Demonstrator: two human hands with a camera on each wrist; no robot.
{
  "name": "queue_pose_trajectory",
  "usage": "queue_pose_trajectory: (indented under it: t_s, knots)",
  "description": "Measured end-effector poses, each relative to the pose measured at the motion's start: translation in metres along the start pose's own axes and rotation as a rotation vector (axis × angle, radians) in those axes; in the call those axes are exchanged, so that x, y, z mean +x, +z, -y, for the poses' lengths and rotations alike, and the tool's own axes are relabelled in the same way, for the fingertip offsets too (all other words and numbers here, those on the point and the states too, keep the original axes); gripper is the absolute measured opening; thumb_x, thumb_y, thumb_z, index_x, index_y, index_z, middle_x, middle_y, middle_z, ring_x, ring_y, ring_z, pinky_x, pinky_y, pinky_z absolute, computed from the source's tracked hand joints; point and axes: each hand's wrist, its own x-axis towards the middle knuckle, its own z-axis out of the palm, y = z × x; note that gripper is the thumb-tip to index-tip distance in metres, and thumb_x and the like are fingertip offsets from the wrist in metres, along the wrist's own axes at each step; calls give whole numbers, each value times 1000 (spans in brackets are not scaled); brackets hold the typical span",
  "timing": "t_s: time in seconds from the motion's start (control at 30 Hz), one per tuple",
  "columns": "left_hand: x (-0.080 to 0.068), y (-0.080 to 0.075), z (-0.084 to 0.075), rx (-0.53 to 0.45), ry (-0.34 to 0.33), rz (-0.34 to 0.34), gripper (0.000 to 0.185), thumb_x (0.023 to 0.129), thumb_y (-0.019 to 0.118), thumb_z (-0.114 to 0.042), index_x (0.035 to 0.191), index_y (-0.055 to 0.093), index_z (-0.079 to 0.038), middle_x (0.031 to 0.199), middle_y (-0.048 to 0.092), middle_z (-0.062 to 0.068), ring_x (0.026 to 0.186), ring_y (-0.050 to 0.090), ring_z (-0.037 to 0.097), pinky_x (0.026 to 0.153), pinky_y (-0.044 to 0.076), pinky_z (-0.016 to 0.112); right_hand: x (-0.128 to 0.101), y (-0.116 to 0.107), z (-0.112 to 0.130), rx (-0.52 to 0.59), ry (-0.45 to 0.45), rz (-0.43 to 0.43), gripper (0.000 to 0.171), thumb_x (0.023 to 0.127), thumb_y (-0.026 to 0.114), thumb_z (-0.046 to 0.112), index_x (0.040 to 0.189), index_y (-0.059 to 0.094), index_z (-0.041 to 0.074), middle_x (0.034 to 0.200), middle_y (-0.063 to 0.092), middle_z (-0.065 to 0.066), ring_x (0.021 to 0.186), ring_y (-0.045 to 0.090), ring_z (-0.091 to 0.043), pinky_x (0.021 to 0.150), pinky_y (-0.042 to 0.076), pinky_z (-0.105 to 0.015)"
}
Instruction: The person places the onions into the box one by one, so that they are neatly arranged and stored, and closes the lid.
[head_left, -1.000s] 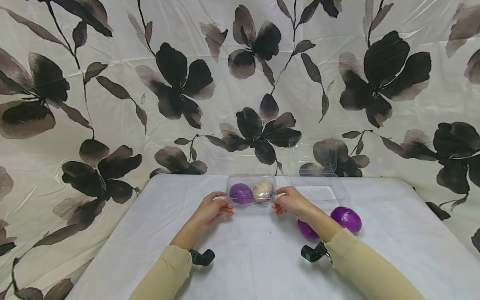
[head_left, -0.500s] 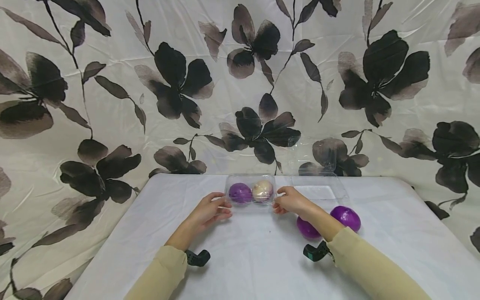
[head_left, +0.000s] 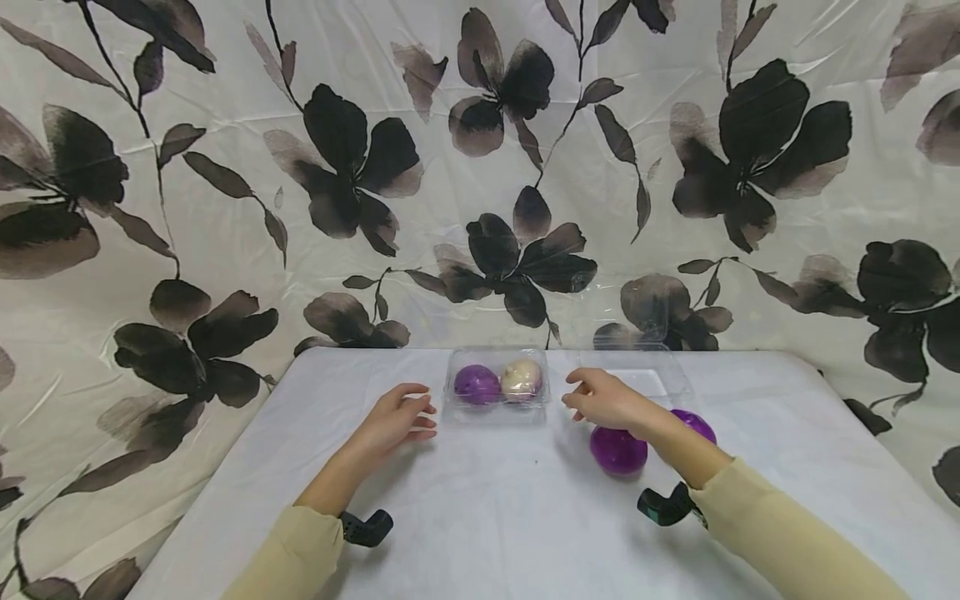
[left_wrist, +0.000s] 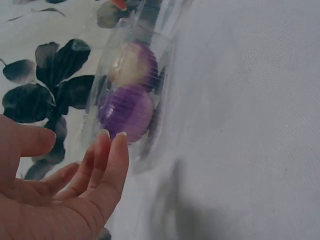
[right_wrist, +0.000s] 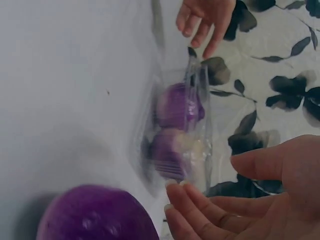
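Observation:
A clear plastic clamshell box (head_left: 495,414) stands closed near the back edge of the table. Inside, side by side, lie a round purple vegetable (head_left: 477,386) and a cream one with purple on its side (head_left: 521,381); their exact kind is hard to tell. My left hand (head_left: 386,423) hovers to the left of the box, apart from it, fingers loosely extended. On the other side my right hand (head_left: 609,402) hangs in the air, holding nothing, fingers slightly bent. Beneath the right hand and forearm lie a glossy purple vegetable (head_left: 618,452) and another, partly hidden one (head_left: 697,423).
A second clear clamshell box (head_left: 637,383) stands with its lid raised at the back right, against the floral cloth backdrop (head_left: 480,183). White cloth (head_left: 480,517) covers the table, whose back edge meets the backdrop.
Both hands have let go of the closed box and drawn apart, the left hand leftwards, the right hand rightwards. The box stays where it was. More of the front purple vegetable now shows.

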Motion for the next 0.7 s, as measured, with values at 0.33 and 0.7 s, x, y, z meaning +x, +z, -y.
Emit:
queue_pose_trajectory:
  t_s: [0.33, 0.7]
  knots:
    - [-26, 3, -20, 233, 168, -18, 41, 104, 57, -11, 143, 48, 0, 119, 56, 20, 108, 65, 38, 89, 65, 39, -38, -31, -20, -161, -185, -85, 44, 101, 62, 18, 136, 54, -6, 115, 67, -19, 104, 66, -35, 87, 61, -48]
    - [-28, 44, -36, 431, 391, -43, 41, 99, 65, -12, 139, 55, -9, 119, 63, 11, 105, 64, 24, 84, 62, 37, -62, -60, -47, -287, -296, -210, 49, 95, 73, 18, 135, 56, -5, 115, 66, -16, 105, 64, -35, 88, 59, -52]
